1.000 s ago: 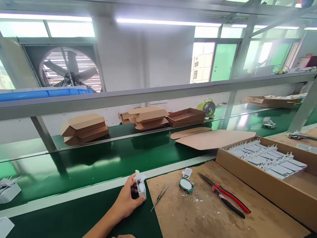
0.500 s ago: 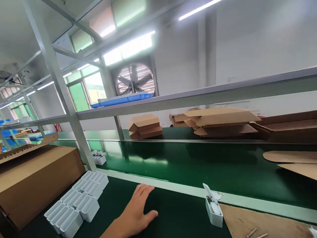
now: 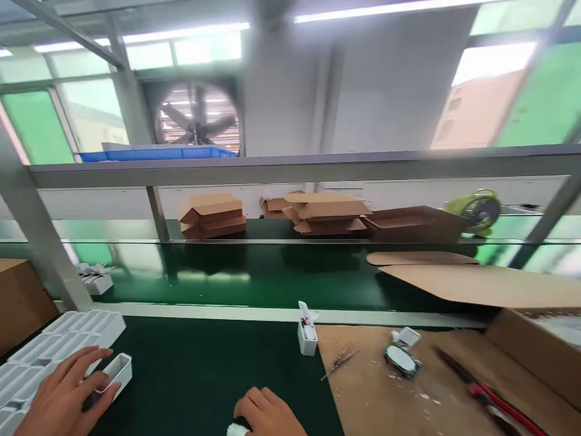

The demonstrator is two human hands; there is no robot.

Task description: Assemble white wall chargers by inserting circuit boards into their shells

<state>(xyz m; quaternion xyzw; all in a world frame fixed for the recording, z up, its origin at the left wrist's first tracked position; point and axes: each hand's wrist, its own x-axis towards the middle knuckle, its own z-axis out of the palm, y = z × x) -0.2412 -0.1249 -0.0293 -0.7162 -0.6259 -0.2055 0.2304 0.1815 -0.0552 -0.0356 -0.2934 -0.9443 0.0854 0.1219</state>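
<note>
My left hand (image 3: 63,396) is at the lower left, its fingers closing round a single white plastic shell (image 3: 115,372) at the edge of a block of several such shells (image 3: 54,342). Low at the bottom centre, my right hand (image 3: 267,415) is curled on something white that I cannot make out. An upright white shell with wires inside (image 3: 307,330) stands on the green mat, apart from both hands. On the brown board (image 3: 376,406) lie tweezers (image 3: 339,361) and a small green circuit board (image 3: 402,358).
Red-handled cutters (image 3: 492,402) lie on the board at the lower right, beside a cardboard box (image 3: 531,348). A green conveyor belt (image 3: 254,275) runs behind the mat. Folded cartons (image 3: 211,215) and a small green fan (image 3: 474,209) stand on the far ledge. Another cardboard box (image 3: 18,297) is at the left.
The view swung back to the right. My left hand moved left from the bare mat onto a white shell. My right hand came into view at the bottom.
</note>
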